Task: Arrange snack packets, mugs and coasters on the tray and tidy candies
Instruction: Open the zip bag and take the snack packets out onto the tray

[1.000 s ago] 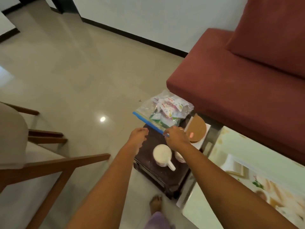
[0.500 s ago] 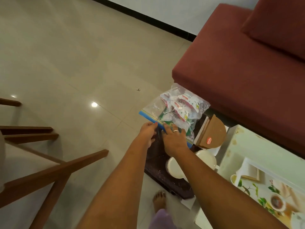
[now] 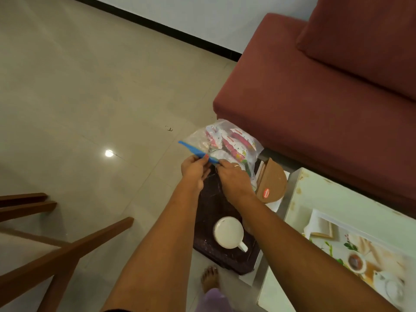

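- Dim, warm indoor light, fairly even.
- One small bright glare spot on the glossy floor (image 3: 109, 153), probably a ceiling lamp reflected.
- Shadows are soft and faint.
- The plastic bag (image 3: 234, 140) is smeared by motion blur, and its print is unreadable.
- Straight lines bow towards the edges.

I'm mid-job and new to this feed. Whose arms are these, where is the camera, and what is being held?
There is no machine here. These are a person's own arms, filmed by one camera worn on their head and looking down. The left hand and right hand both pinch the blue zip strip of a clear bag of snack packets, held over the far end of a dark tray. A white mug stands on the tray. A brown coaster leans just right of it, beside a patterned table. A red sofa is behind.
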Demonstrator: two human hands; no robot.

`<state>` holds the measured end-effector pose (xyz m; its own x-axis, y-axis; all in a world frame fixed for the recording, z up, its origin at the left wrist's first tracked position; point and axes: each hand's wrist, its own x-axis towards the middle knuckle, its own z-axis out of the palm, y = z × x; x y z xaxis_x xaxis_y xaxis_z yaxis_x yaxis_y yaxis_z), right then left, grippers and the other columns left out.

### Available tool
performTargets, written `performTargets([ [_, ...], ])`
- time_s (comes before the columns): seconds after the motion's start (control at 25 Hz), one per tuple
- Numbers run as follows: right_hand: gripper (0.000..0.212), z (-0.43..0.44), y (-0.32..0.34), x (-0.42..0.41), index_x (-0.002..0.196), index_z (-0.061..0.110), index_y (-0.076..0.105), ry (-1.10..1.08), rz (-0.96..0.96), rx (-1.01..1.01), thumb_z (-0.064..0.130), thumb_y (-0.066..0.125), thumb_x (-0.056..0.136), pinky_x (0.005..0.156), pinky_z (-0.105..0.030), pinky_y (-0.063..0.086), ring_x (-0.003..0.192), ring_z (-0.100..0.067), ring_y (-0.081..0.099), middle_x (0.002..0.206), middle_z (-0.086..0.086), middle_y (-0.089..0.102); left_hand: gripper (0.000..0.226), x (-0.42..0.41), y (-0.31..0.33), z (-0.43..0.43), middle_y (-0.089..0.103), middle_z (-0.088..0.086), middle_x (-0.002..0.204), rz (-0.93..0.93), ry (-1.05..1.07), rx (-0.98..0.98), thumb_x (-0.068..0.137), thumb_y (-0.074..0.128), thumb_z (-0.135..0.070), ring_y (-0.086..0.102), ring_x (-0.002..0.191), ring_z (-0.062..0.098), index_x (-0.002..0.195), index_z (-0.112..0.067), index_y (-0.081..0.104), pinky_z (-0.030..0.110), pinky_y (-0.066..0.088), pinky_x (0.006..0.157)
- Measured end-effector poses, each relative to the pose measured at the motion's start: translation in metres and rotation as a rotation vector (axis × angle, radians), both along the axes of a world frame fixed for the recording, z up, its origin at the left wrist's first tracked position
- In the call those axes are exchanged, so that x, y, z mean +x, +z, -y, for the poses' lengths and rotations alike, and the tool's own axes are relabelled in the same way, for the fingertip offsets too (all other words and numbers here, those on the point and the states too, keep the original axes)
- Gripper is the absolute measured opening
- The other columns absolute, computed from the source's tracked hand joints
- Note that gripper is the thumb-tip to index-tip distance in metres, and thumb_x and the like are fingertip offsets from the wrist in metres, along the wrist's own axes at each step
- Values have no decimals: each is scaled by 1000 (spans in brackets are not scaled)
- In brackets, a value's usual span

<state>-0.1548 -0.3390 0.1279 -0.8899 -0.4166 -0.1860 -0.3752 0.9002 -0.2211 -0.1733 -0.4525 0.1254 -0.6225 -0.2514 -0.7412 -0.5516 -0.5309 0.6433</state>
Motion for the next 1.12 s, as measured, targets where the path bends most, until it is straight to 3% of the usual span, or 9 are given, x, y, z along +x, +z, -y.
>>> performTargets([
  [0.2, 46, -21, 67, -39, 132, 4, 48, -146, -170, -314, -1, 54, 87, 99, -38, 43, 122, -28, 50, 139, -12, 48, 17, -53, 87, -27, 59, 9, 79, -339, -48, -79, 87, 63, -3, 59, 74, 18, 75, -10, 54, 33, 54, 76],
  [0.32, 35, -32, 119, -39, 120, 13, 54, -303, -283, -567, 7, 60, 86, 89, -36, 51, 106, -21, 59, 119, -5, 61, 17, -64, 146, -40, 58, 11, 79, -514, -176, -162, 84, 67, -6, 61, 72, 17, 72, -9, 55, 28, 59, 66],
  [0.44, 26, -46, 166, -26, 112, 18, 50, -453, -294, -860, 14, 61, 88, 76, -25, 53, 88, -11, 63, 99, 7, 63, 21, -52, 192, -56, 56, 11, 74, -645, -267, -211, 83, 68, -8, 61, 68, 18, 69, -8, 53, 27, 60, 66],
  [0.56, 30, -74, 202, 1, 117, 21, 56, -487, -267, -960, 17, 62, 88, 75, -11, 52, 81, 0, 63, 94, 9, 67, 23, -22, 222, -81, 55, 11, 67, -730, -353, -234, 82, 69, -10, 59, 62, 19, 65, -8, 55, 24, 57, 59],
  [0.68, 26, -102, 220, 43, 113, 16, 64, -522, -299, -929, 16, 62, 88, 68, 2, 43, 73, 10, 59, 88, 12, 65, 21, 14, 235, -112, 59, 9, 61, -752, -463, -207, 82, 70, -13, 60, 58, 19, 65, -8, 58, 31, 57, 62],
  [0.84, 15, -143, 231, 98, 98, 19, 66, -663, -302, -959, 13, 56, 89, 55, -2, 43, 60, 8, 59, 69, 18, 60, 23, 61, 234, -168, 59, 2, 56, -759, -604, -222, 83, 69, -20, 56, 53, 12, 64, -10, 59, 26, 53, 57],
  [0.96, 18, -195, 234, 134, 82, 17, 66, -767, -321, -931, 8, 52, 89, 50, -8, 42, 58, -3, 59, 65, 8, 63, 22, 94, 235, -220, 58, -1, 54, -749, -715, -169, 86, 65, -18, 55, 49, 8, 67, -8, 58, 21, 51, 51],
  [1.04, 18, -230, 233, 155, 87, 10, 69, -832, -270, -915, 10, 52, 90, 60, -18, 52, 67, -14, 65, 74, -2, 70, 21, 117, 234, -253, 55, -2, 51, -732, -737, -147, 87, 65, -17, 53, 46, 7, 71, -5, 58, 20, 51, 49],
  [1.12, 17, -264, 233, 174, 90, 12, 71, -886, -209, -967, 14, 55, 91, 71, -35, 58, 73, -21, 69, 77, -6, 73, 23, 139, 229, -281, 48, 1, 50, -686, -749, -165, 86, 67, -19, 47, 45, 11, 73, -3, 56, 21, 48, 45],
])
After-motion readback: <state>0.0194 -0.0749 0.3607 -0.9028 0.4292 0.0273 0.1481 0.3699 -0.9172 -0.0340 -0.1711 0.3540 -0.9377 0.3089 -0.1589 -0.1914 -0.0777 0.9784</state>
